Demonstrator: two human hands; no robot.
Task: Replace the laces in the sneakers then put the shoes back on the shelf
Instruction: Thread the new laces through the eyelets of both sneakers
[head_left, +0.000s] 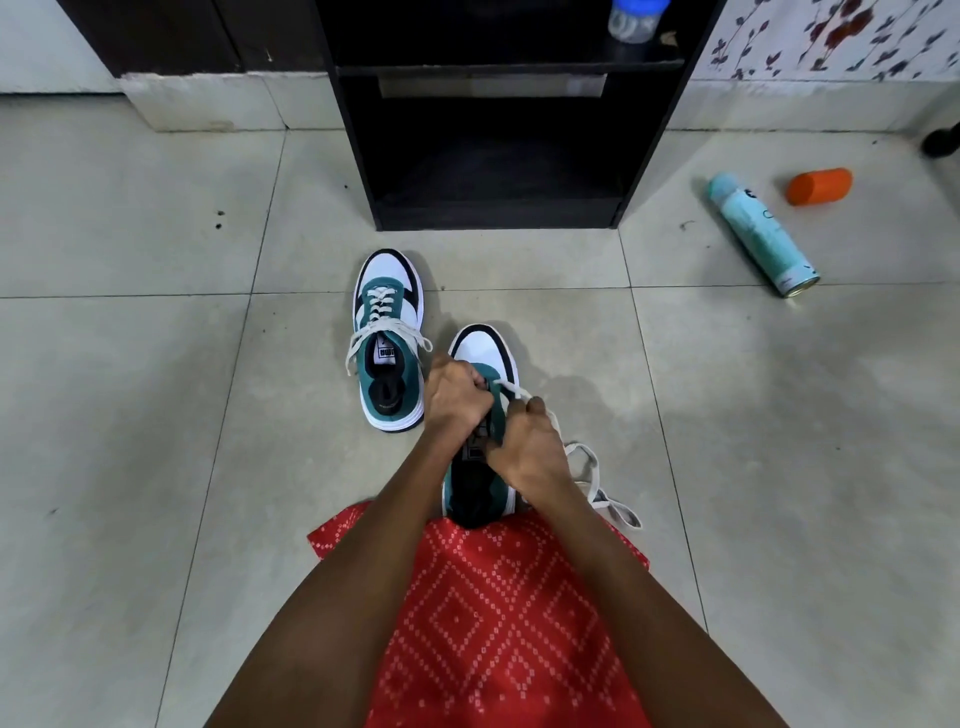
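the left hand (457, 395) was curled round the upper of the near sneaker (485, 351), by the eyelets. the right hand (530, 449), just beside it at four o'clock, pinched the lace (506, 387) — its loose end trailed on the floor (156, 415) at four o'clock of that hand. the sneaker's heel met a red cloth (493, 597) at six. the second sneaker (387, 338), laced, stood at ten o'clock, apart from the first. the shelf (498, 156) stood at twelve — a can (758, 234) and an orange cap (818, 186) lay at two.
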